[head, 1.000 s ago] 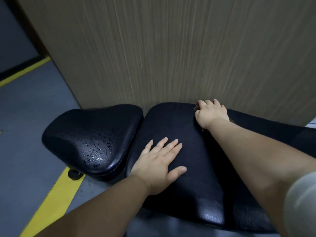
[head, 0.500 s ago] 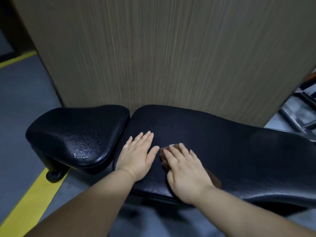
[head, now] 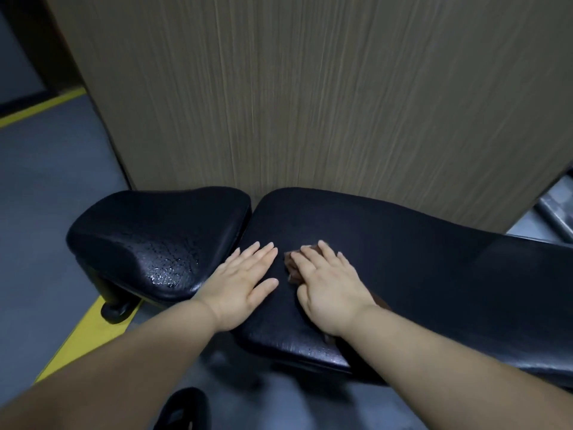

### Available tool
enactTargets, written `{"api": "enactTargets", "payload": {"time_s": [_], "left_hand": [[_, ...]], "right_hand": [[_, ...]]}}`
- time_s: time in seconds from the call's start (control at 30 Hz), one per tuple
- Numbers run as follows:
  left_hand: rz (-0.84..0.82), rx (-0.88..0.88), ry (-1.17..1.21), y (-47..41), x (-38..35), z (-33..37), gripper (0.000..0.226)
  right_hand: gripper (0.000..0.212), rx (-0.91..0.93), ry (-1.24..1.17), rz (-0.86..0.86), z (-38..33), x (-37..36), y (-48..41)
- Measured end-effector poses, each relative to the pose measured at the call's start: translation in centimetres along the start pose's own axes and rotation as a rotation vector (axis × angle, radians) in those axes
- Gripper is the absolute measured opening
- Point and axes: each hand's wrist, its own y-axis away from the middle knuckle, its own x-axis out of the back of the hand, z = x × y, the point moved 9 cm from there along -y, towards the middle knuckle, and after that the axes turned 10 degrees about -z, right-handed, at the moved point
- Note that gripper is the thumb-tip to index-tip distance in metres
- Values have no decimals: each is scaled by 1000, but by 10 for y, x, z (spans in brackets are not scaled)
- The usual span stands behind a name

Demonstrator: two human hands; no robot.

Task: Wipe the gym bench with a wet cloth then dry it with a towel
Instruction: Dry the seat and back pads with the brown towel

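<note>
The black padded gym bench has two parts: a long back pad and a smaller seat pad to its left, the seat beaded with water drops. My left hand lies flat on the near left end of the long pad, fingers straight. My right hand presses flat on a brown cloth, which peeks out past the fingertips and by the wrist. The cloth is mostly hidden under the hand. No towel is in view.
A wood-grain panel stands directly behind the bench. Grey floor with a yellow line runs on the left. A black bench foot sits under the seat. Metal bars show at the far right.
My right hand came from the pad's far edge to the near left end, next to my left hand, with the cloth under it. The left hand stayed in place.
</note>
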Motion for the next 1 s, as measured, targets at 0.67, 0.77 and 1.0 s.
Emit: {"api": "enactTargets", "payload": {"time_s": [0.67, 0.77, 1.0], "left_hand": [[197, -66, 66, -1, 1, -10, 75], [197, -49, 73, -1, 2, -12, 73], [296, 51, 114, 14, 10, -14, 72]], "right_hand": [[54, -129, -3, 56, 50, 49, -192], [55, -53, 60, 50, 34, 46, -180], [61, 187, 74, 1, -27, 14, -88]]}}
